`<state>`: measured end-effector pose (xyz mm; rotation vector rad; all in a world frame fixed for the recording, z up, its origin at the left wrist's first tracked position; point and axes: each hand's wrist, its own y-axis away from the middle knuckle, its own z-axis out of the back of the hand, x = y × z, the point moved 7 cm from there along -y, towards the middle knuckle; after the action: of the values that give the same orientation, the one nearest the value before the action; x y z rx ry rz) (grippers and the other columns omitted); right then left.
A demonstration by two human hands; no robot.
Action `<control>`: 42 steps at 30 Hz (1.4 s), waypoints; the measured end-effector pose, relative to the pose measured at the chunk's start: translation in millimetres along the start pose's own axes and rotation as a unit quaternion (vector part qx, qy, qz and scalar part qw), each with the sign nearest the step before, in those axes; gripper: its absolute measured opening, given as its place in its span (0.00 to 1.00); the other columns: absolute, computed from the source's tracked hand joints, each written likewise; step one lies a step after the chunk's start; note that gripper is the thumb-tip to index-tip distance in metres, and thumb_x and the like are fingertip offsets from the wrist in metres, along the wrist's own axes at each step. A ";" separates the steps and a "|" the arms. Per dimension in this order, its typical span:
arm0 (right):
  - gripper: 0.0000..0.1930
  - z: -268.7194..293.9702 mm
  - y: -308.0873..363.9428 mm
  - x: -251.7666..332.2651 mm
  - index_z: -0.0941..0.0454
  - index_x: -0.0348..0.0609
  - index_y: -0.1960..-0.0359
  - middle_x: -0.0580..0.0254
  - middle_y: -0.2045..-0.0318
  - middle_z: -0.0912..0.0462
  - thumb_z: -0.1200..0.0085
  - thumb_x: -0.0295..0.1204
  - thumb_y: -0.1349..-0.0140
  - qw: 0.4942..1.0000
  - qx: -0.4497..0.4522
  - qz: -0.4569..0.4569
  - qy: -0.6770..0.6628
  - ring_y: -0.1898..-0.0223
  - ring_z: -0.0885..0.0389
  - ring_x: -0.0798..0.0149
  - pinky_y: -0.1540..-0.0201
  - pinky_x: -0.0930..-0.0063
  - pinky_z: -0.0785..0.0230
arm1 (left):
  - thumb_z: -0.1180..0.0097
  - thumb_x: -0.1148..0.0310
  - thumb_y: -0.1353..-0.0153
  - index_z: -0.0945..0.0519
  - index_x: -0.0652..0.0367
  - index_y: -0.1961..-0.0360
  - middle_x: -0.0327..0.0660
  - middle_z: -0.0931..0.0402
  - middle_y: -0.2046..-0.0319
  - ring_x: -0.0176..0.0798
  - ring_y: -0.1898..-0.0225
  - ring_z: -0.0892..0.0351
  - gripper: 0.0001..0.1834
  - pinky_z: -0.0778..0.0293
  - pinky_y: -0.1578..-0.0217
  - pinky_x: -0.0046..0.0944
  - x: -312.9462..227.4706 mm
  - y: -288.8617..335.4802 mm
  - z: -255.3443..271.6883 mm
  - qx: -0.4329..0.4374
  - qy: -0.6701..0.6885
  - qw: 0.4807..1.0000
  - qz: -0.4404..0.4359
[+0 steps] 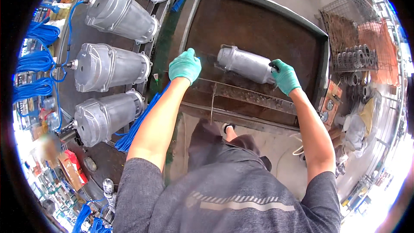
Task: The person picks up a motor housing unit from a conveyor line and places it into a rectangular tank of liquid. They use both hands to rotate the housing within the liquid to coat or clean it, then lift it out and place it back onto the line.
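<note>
A silver cylindrical metal part (pixel 248 63) lies slanted over the dark tray (pixel 241 11), with a stepped collar at its left end. My right hand (pixel 285 77), in a green glove, is closed on the part's right end. To the left of the part, near the tray's left rim, my gloved left hand (pixel 185 67) is curled with the thumb up. A blurred streak runs between that hand and the part's left end. What the left fingers hold is hidden.
Several large grey metal housings (pixel 110 67) lie on the bench at left, with blue cables (pixel 34 62) beside them. A metal bar (pixel 254 97) crosses the tray's near side. Wire baskets (pixel 355 58) with ring-shaped parts stand at right. A red box (pixel 74 169) sits lower left.
</note>
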<state>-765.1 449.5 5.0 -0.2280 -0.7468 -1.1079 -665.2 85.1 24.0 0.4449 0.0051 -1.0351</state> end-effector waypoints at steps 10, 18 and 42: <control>0.14 -23.8 -14.1 -11.7 0.23 0.42 0.49 0.47 0.49 0.22 0.44 0.21 0.37 0.947 0.111 0.049 0.298 0.46 0.21 0.49 0.42 0.60 0.26 | 0.52 0.58 0.33 0.19 0.52 0.51 0.52 0.16 0.52 0.61 0.50 0.17 0.16 0.22 0.48 0.58 0.9 -8.3 -8.8 -0.001 -0.049 0.998 0.036; 0.09 -44.8 -11.5 -25.8 0.20 0.45 0.54 0.52 0.56 0.17 0.43 0.24 0.36 0.946 0.105 0.081 0.296 0.55 0.15 0.48 0.52 0.58 0.20 | 0.53 0.57 0.34 0.14 0.49 0.55 0.51 0.16 0.51 0.59 0.48 0.17 0.17 0.22 0.46 0.56 -0.7 -9.0 -10.0 0.024 -0.091 0.994 0.052; 0.09 -21.9 -1.2 -26.1 0.18 0.43 0.55 0.48 0.58 0.15 0.41 0.32 0.33 0.988 0.046 0.052 0.135 0.57 0.16 0.43 0.53 0.53 0.23 | 0.52 0.55 0.35 0.13 0.48 0.55 0.51 0.16 0.49 0.59 0.47 0.18 0.18 0.22 0.46 0.55 -1.2 -13.4 -13.8 0.048 -0.113 0.990 0.072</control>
<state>-762.9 456.6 -28.2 -0.0368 -0.5360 -0.9797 -674.1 85.3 6.9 0.4065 -0.2773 -0.9403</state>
